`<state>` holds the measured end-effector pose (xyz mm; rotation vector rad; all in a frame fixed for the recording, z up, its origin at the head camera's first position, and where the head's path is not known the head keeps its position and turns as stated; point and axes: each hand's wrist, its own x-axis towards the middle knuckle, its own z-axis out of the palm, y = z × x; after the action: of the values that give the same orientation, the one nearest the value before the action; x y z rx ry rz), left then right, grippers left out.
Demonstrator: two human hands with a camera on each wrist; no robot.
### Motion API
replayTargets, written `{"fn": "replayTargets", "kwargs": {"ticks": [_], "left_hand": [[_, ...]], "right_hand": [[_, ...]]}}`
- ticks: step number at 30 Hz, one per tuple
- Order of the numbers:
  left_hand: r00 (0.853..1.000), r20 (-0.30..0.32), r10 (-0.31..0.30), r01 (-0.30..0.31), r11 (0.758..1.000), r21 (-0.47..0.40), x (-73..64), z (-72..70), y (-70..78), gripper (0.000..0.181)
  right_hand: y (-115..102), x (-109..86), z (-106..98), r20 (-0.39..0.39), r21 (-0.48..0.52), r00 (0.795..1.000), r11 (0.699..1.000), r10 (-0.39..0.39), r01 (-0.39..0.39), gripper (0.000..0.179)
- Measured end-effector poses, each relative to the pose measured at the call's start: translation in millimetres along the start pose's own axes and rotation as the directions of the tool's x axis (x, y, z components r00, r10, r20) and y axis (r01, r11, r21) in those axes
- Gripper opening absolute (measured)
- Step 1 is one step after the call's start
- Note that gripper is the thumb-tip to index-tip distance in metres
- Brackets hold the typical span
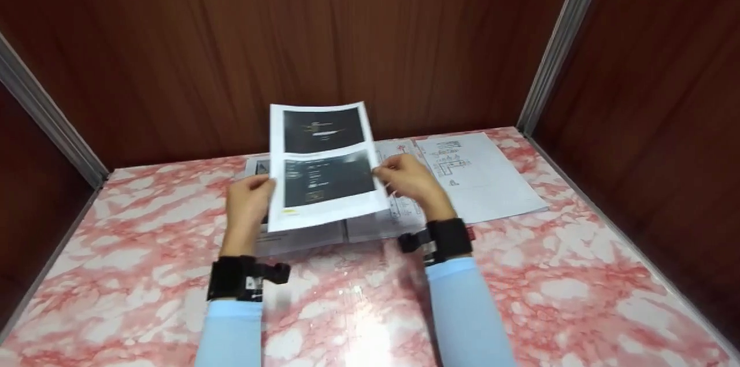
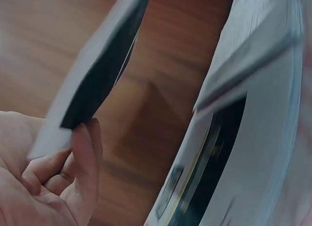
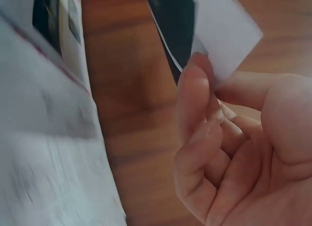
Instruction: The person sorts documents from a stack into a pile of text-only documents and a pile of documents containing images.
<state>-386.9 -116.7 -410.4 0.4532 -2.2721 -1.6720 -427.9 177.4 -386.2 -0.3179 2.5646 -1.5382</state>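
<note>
A white printed sheet of paper (image 1: 332, 214) with two dark picture blocks is held up, tilted, above other papers. My left hand (image 1: 247, 205) pinches its left edge, and my right hand (image 1: 411, 182) pinches its right edge. In the left wrist view the sheet (image 2: 102, 74) appears nearly edge-on between the left hand's fingers (image 2: 85, 157). The right wrist view has the sheet's corner (image 3: 226, 35) between thumb and fingers (image 3: 192, 99). Below it, partly hidden, lie printed sheets (image 1: 312, 237) and a line-drawing page (image 1: 399, 219).
A large white sheet with line drawings (image 1: 491, 182) lies at the right, beside the other papers. All rest on a red-and-white marbled table (image 1: 173, 228). Brown wood-grain panels (image 1: 404, 26) enclose the back and sides, with metal posts (image 1: 563, 37) at the corners.
</note>
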Motion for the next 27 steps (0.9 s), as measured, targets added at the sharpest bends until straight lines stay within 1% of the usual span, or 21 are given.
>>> {"fn": "replayTargets", "kwargs": {"ticks": [2, 4, 7, 9, 11, 13, 15, 18, 21, 24, 27], "left_hand": [[0.999, -0.038, -0.019, 0.019, 1.000, -0.011, 1.4, -11.0, -7.7, 0.031], [0.996, -0.074, -0.050, 0.046, 0.998, -0.050, 2.4, -18.6, -13.7, 0.033], [0.988, -0.134, -0.075, 0.063, 0.994, -0.094, 3.9, -27.4, -18.4, 0.034], [0.985, -0.153, -0.083, 0.067, 0.992, -0.110, 6.4, -31.9, -19.9, 0.033], [0.984, -0.157, -0.086, 0.069, 0.992, -0.110, 9.3, -35.3, -21.0, 0.032], [0.983, -0.157, -0.099, 0.084, 0.992, -0.099, 12.3, -38.4, -23.0, 0.031], [0.979, -0.156, -0.132, 0.117, 0.988, -0.098, 14.5, -41.3, -26.3, 0.030], [0.970, -0.159, -0.185, 0.170, 0.980, -0.103, 16.9, -44.8, -32.9, 0.028], [0.965, -0.135, -0.224, 0.208, 0.970, -0.124, 18.6, -46.1, -39.6, 0.028], [0.965, -0.110, -0.240, 0.226, 0.966, -0.123, 20.4, -46.1, -45.5, 0.029], [0.964, -0.123, -0.234, 0.220, 0.968, -0.119, 21.8, -46.5, -50.4, 0.030]], "right_hand": [[-5, 1.2, 17, 0.012, 0.019, 1.000, 1.000, 0.008, -0.008, 0.017], [-10, 2.3, 33, 0.020, 0.057, 1.000, 0.998, 0.018, -0.019, 0.017], [-13, 4.9, 52, 0.023, 0.107, 0.999, 0.994, 0.022, -0.025, 0.018], [-14, 6.9, 61, 0.024, 0.139, 0.999, 0.990, 0.025, -0.028, 0.015], [-12, 9.0, 68, 0.017, 0.147, 1.000, 0.989, 0.020, -0.022, 0.012], [-10, 10.8, 73, 0.010, 0.145, 1.000, 0.989, 0.013, -0.014, 0.011], [-8, 12.8, 77, 0.005, 0.127, 1.000, 0.992, 0.008, -0.008, 0.012], [-3, 15.5, 81, 0.014, 0.115, 1.000, 0.993, 0.013, -0.015, 0.016], [1, 17.9, 84, 0.020, 0.122, 0.999, 0.992, 0.036, -0.038, 0.023], [4, 19.6, 88, 0.025, 0.143, 0.998, 0.988, 0.050, -0.053, 0.027], [8, 21.1, 92, 0.045, 0.145, 0.998, 0.988, 0.054, -0.060, 0.027]]}}
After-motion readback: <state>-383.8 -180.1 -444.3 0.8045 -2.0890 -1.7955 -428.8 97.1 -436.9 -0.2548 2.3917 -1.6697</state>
